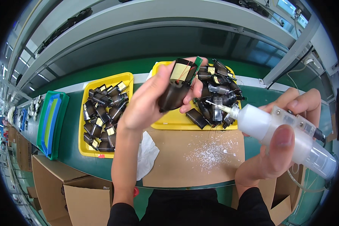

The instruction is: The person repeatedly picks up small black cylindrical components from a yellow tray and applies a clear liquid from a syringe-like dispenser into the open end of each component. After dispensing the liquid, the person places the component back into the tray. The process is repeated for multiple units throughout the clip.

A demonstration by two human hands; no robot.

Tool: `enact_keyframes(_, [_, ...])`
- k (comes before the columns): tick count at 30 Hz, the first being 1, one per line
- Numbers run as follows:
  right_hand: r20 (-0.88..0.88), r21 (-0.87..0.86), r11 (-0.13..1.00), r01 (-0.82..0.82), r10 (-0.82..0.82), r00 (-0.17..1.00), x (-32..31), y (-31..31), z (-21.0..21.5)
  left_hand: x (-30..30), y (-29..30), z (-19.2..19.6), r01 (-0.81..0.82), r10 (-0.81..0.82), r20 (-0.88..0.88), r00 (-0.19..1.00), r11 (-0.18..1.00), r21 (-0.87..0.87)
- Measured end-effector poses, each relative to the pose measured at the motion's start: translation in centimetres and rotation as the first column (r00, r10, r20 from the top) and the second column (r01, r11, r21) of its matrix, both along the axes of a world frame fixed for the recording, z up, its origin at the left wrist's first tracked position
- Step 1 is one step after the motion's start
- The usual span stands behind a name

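In my left hand (141,100) is a dark, translucent plastic housing (172,95), raised above the bench and gripped between thumb and fingers. A pale yellow pad, thin red wires and a narrow green circuit board show at its upper end. My right hand (277,150) is wrapped round a thick white dispensing syringe (255,121), which has a small lever valve on its side. The syringe's thin nozzle points left toward the housing and stays apart from it. White residue clings around the nozzle.
Yellow trays of similar dark housings stand at left (131,81) and behind my hands (164,123). White specks dot a cardboard sheet (169,162); beside it lies a white tissue (147,154). Further left are nested green and blue trays (64,103). Open cartons (87,203) stand below.
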State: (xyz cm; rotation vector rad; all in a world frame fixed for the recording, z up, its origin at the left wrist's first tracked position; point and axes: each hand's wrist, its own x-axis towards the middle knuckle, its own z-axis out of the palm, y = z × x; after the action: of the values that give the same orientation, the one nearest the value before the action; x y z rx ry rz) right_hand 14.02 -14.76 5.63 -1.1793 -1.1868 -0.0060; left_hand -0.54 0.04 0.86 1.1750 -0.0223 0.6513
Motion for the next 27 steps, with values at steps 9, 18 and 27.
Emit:
enact_keyframes(9, [-0.082,-0.030,0.999,-0.021,0.018,0.996,-1.3,0.0,0.2,-0.4,-1.0,0.1,0.095,-0.096,0.009,0.995,0.993,0.063])
enact_keyframes(18, [-0.094,-0.048,0.997,-0.058,0.053,0.994,-1.3,0.4,-0.1,-0.3,-1.3,-0.4,-0.004,-0.005,0.065,0.998,0.991,0.135])
enact_keyframes(27, [-0.089,-0.007,1.000,0.025,-0.026,0.996,-1.8,1.0,-0.8,-0.2,-1.3,-0.7,0.003,-0.025,0.146,0.989,0.989,0.147])
